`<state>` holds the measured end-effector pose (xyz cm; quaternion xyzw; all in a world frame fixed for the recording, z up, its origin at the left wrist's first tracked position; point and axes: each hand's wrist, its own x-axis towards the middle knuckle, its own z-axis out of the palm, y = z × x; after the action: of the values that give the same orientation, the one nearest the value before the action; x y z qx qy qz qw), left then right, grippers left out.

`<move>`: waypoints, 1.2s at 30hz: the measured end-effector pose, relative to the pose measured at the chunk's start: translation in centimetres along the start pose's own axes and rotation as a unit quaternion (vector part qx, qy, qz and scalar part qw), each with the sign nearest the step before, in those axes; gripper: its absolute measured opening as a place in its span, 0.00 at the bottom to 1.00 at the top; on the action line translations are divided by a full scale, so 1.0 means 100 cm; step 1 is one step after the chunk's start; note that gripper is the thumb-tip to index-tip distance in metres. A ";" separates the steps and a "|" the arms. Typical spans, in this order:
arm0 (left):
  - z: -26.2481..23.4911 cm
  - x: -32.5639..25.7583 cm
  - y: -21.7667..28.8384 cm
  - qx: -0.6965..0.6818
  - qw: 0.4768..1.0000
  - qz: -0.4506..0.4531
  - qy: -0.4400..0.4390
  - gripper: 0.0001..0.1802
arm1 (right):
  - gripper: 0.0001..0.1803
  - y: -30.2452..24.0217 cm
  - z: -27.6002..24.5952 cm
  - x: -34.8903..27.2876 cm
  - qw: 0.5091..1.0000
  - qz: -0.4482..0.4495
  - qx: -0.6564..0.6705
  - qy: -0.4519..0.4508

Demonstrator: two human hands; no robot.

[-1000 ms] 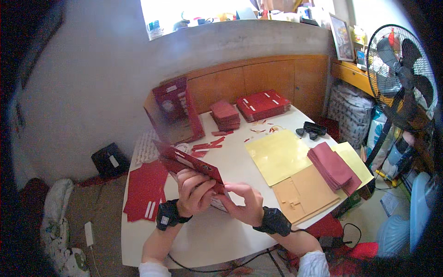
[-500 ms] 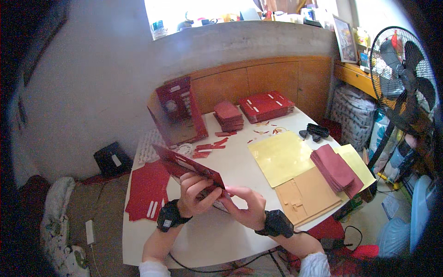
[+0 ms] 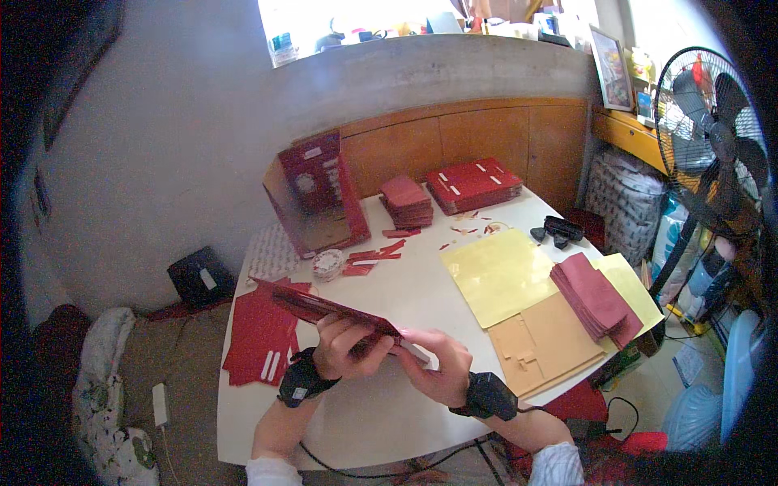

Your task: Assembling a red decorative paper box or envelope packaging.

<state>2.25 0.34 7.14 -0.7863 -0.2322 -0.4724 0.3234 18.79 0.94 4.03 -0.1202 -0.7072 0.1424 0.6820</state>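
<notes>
Over the near edge of the white table point(image 3: 421, 292), the left hand point(image 3: 344, 347) and right hand point(image 3: 438, 374) both clamp a flat red die-cut cardboard blank point(image 3: 324, 308), held tilted and clear of the surface, apparently to free its flaps for folding.

A small home workshop for paper craft, by the looks of it: a white tabletop point(image 3: 405, 421) is spread with stacks of red card pieces point(image 3: 474, 185), yellow sheets point(image 3: 498, 275) and cut scraps point(image 3: 377, 257). A standing fan point(image 3: 713, 130) sits right, a cluttered windowsill point(image 3: 421, 24) runs above bare concrete, and wooden panelling point(image 3: 470, 138) lines the wall.
</notes>
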 end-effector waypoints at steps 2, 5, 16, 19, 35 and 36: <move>0.000 0.000 -0.001 -0.003 1.000 0.004 -0.021 0.15 | 0.19 0.001 0.001 -0.001 1.000 -0.001 -0.004 0.003; 0.003 -0.003 -0.003 0.004 1.000 0.016 0.003 0.16 | 0.19 0.002 0.002 -0.003 1.000 -0.001 -0.013 0.005; 0.001 -0.010 0.001 0.076 0.993 0.087 -0.009 0.18 | 0.17 0.004 0.003 -0.005 1.000 0.008 0.015 0.020; 0.002 -0.010 0.001 0.063 0.996 0.061 -0.012 0.18 | 0.16 0.001 0.001 -0.003 1.000 0.027 0.010 0.011; 0.009 0.009 -0.003 -0.049 0.999 -0.024 0.003 0.13 | 0.16 0.009 0.005 -0.002 0.998 0.030 -0.015 0.047; 0.009 0.009 -0.004 -0.048 0.999 -0.024 0.005 0.13 | 0.15 0.010 0.005 -0.001 0.998 0.014 0.000 0.059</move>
<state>2.91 1.31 7.75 -0.7926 -0.2270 -0.4946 0.2751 18.26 1.79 3.62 -0.1383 -0.6639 0.1440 0.7206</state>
